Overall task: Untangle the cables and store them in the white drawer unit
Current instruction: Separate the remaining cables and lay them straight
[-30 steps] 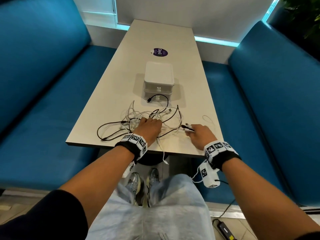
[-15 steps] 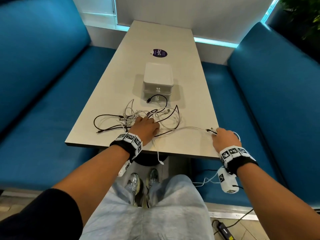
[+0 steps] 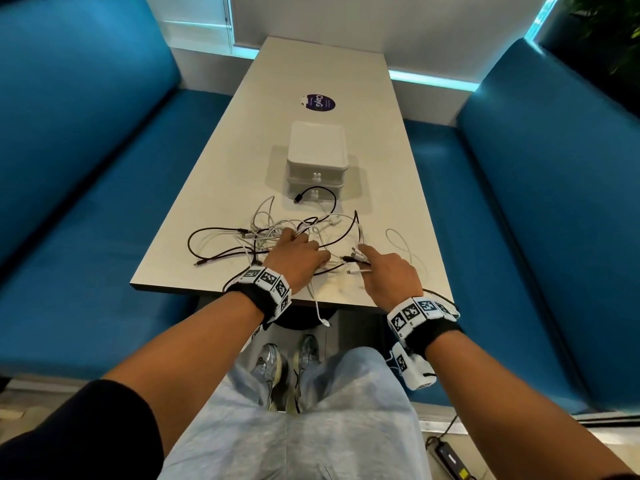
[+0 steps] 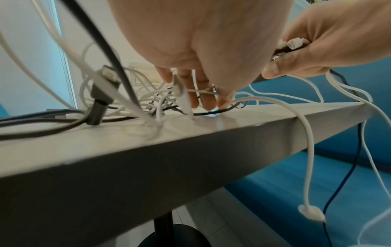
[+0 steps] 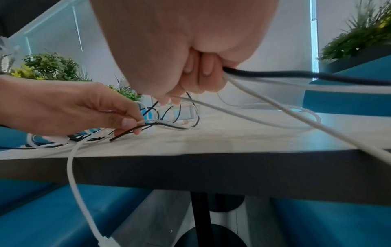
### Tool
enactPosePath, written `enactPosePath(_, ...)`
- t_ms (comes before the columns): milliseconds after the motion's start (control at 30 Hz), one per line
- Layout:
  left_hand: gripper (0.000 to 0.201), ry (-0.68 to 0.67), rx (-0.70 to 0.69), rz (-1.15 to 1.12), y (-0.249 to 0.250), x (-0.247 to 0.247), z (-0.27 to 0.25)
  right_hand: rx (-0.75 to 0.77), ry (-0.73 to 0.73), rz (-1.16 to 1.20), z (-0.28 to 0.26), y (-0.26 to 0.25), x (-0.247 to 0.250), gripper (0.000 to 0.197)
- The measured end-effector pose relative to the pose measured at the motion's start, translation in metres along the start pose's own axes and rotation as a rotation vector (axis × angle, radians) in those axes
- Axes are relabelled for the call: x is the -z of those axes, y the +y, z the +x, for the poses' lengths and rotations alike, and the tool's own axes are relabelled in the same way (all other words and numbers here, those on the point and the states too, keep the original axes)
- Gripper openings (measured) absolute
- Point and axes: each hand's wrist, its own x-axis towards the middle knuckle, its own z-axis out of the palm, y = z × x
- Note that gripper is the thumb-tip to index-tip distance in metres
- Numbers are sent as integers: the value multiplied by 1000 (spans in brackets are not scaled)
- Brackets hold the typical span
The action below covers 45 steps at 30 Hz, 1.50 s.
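A tangle of white and black cables [image 3: 273, 233] lies on the near end of the table [image 3: 225, 168], just in front of the white drawer unit [image 3: 317, 150], whose two drawers are closed. My left hand [image 3: 304, 245] rests on the tangle and pinches a black and a white strand [image 5: 146, 124] between thumb and fingers. My right hand [image 3: 367, 258], close beside it, grips a bundle of cable ends [image 3: 356, 254]; its fingers [image 5: 203, 71] curl round one black and two white cables. One white cable [image 3: 318, 306] hangs over the front edge, plug [image 4: 311, 215] dangling.
Blue upholstered benches [image 3: 86, 202] [image 3: 536, 202] flank the narrow table. A purple round sticker [image 3: 318, 102] lies beyond the drawer unit. A loose white loop [image 3: 401, 244] lies near the right edge. My knees and shoes are below the table's front edge.
My right hand pulled cable ends out to the table's right edge, then came back inward beside the left hand, still holding them. The left hand stayed on the tangle.
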Motion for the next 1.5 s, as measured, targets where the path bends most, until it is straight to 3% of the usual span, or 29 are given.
enactPosePath(233, 20, 86, -67, -147, 5, 8, 2, -6, -92, 199, 3, -2, -10, 33)
enactPosePath(500, 19, 24, 27, -136, -14, 5, -8, -137, -93, 48, 5, 30, 8, 17)
enactPosePath(867, 59, -8, -12, -284, -1, 11, -14, -273, -126, 117, 3, 51, 13, 27)
enactPosePath(1100, 51, 44, -17, -276, -1, 12, -18, -303, -158, 105, 3, 52, 18, 23)
enactPosePath(1200, 49, 79, 61, -231, -8, 12, -19, -342, -188, 100, 1, 60, 17, 22)
enactPosePath(1500, 60, -20, 133, -206, -15, 6, -16, -529, -191, -41, -11, 100, 31, 6)
